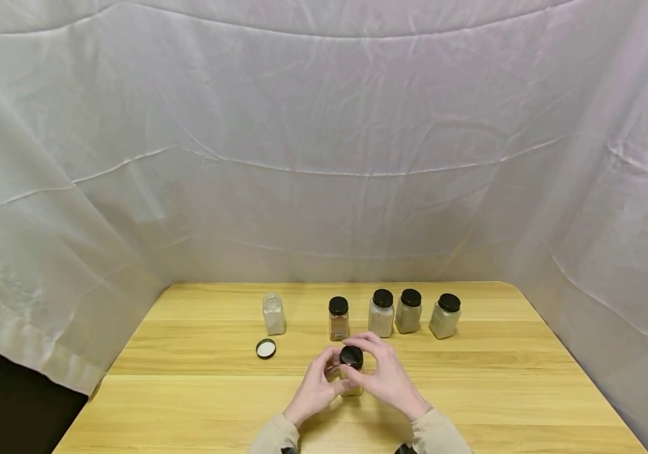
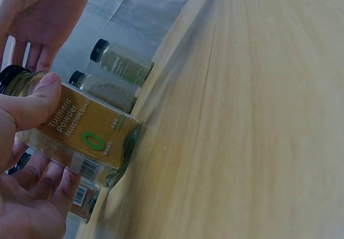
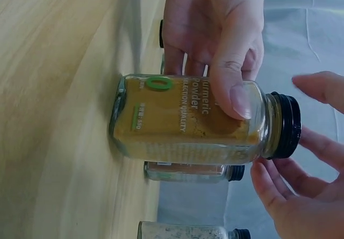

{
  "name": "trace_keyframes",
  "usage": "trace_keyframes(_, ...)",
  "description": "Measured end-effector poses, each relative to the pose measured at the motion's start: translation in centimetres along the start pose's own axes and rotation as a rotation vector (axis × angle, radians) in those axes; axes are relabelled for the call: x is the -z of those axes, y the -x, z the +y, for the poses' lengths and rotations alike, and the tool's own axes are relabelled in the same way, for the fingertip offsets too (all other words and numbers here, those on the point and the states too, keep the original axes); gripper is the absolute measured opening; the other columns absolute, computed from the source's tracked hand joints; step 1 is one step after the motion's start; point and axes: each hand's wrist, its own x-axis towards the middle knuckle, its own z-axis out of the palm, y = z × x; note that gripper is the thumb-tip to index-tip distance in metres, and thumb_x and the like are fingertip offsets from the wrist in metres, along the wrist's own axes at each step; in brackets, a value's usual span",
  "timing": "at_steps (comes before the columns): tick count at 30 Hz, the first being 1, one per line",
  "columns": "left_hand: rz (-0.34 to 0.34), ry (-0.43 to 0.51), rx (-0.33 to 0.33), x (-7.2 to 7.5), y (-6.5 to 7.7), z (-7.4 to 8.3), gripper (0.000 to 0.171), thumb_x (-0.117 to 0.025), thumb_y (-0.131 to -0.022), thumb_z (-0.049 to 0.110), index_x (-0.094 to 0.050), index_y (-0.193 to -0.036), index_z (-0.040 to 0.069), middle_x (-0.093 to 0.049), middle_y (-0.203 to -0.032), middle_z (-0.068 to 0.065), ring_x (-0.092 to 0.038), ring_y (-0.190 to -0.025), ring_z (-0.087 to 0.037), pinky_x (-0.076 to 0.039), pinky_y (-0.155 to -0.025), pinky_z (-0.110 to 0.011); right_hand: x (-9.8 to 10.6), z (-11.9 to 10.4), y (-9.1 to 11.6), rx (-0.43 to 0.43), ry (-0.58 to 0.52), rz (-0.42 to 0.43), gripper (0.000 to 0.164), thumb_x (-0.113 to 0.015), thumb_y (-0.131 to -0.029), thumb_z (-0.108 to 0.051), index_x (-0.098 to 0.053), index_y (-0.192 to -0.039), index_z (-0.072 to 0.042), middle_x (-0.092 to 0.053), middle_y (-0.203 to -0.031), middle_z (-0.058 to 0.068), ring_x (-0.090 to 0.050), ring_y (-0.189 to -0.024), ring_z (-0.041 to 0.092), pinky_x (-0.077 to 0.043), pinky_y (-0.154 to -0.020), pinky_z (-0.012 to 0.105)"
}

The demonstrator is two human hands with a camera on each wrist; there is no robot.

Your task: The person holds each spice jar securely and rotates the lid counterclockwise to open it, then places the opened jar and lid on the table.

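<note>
My left hand (image 1: 315,388) holds a square glass jar of turmeric powder (image 2: 88,123), thumb across the front and fingers round the back. The jar is upright, its label marked "Turmeric Powder", and its base is close over the wooden table (image 1: 216,403). On top is a black lid (image 3: 286,125). My right hand (image 1: 388,378) arches loosely round this lid from the right. In the right wrist view a gap shows between one fingertip and the lid's rim, while other fingers lie right behind the lid.
An open jar of white powder (image 1: 275,318) stands back left, its loose black lid (image 1: 265,349) lying upturned before it. A capped jar of reddish-brown powder (image 1: 339,326) is behind my hands. Further right stand three capped jars, including a pale one (image 1: 445,320). Grey cloth (image 1: 324,208) hangs around.
</note>
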Motion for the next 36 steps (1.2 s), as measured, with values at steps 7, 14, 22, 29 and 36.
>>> trace_keyframes(7, 0.0, 0.04, 0.005, -0.15, -0.03, 0.05, 0.049, -0.08, -0.085, 0.01, -0.058, -0.128, 0.001, -0.066, -0.119, -0.017, -0.061, -0.108, -0.003, -0.047, -0.108, -0.018, -0.43, 0.03, -0.09, -0.03, 0.025, 0.082, 0.041, -0.091, -0.072, -0.021, -0.075, -0.109, -0.014, -0.065, -0.103, -0.006, -0.065, -0.094, 0.013, -0.057, -0.084, 0.03)
trace_keyframes(14, 0.001, 0.029, 0.012, -0.11, -0.04, 0.03, 0.048, -0.08, -0.086, 0.013, -0.059, -0.128, 0.002, -0.066, -0.121, -0.016, -0.062, -0.112, -0.01, -0.047, -0.11, -0.021, -0.36, -0.05, -0.19, -0.011, 0.039, 0.078, 0.036, -0.088, -0.074, -0.013, -0.075, -0.107, -0.007, -0.068, -0.101, -0.003, -0.066, -0.091, 0.014, -0.059, -0.082, 0.029)
trace_keyframes(22, 0.005, -0.004, -0.001, -0.02, -0.05, -0.05, 0.048, -0.079, -0.085, 0.01, -0.059, -0.127, 0.002, -0.066, -0.122, -0.017, -0.063, -0.109, -0.011, -0.05, -0.106, -0.022, -0.23, 0.11, -0.01, 0.038, 0.035, 0.032, 0.04, -0.085, -0.077, -0.012, -0.073, -0.115, -0.01, -0.069, -0.111, -0.001, -0.067, -0.099, 0.018, -0.057, -0.089, 0.032)
trace_keyframes(29, 0.005, 0.009, 0.01, -0.09, -0.07, -0.03, 0.049, -0.08, -0.085, 0.012, -0.059, -0.128, 0.002, -0.066, -0.119, -0.016, -0.06, -0.108, -0.003, -0.047, -0.108, -0.02, -0.59, 0.17, -0.06, 0.014, 0.042, 0.081, 0.038, -0.089, -0.075, -0.021, -0.074, -0.11, -0.014, -0.067, -0.104, -0.005, -0.065, -0.093, 0.014, -0.057, -0.081, 0.029)
trace_keyframes(36, 0.007, 0.019, 0.008, -0.15, -0.03, 0.03, 0.049, -0.08, -0.085, 0.012, -0.058, -0.128, 0.001, -0.066, -0.122, -0.017, -0.062, -0.111, -0.005, -0.047, -0.11, -0.02, -0.44, -0.15, -0.21, 0.025, 0.042, 0.081, 0.034, -0.087, -0.075, -0.011, -0.075, -0.107, -0.007, -0.07, -0.103, 0.0, -0.068, -0.092, 0.016, -0.059, -0.081, 0.029)
